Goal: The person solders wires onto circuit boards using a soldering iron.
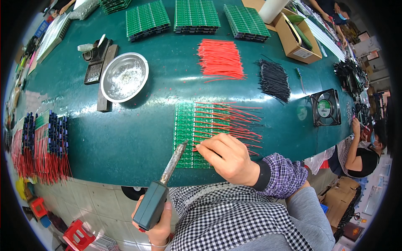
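A green circuit board panel (184,121) lies on the table in front of me, with a row of red wires (247,121) crossing it and reaching past its right edge. My left hand (157,219) grips a soldering iron (153,205) by its dark grey handle. The iron's tip rests at or just above the board, left of my right fingers. My right hand (230,159) is closed in a pinch over the board, on the end of a red wire as far as I can see. Whether the tip touches a joint is too small to tell.
Behind the board lie bundles of red wires (220,59) and black wires (274,80). A metal bowl (124,77) and a soldering stand (98,56) stand left; a small fan (325,107) stands right. Stacked boards (197,16) line the back. Wired boards (52,138) sit at the left edge.
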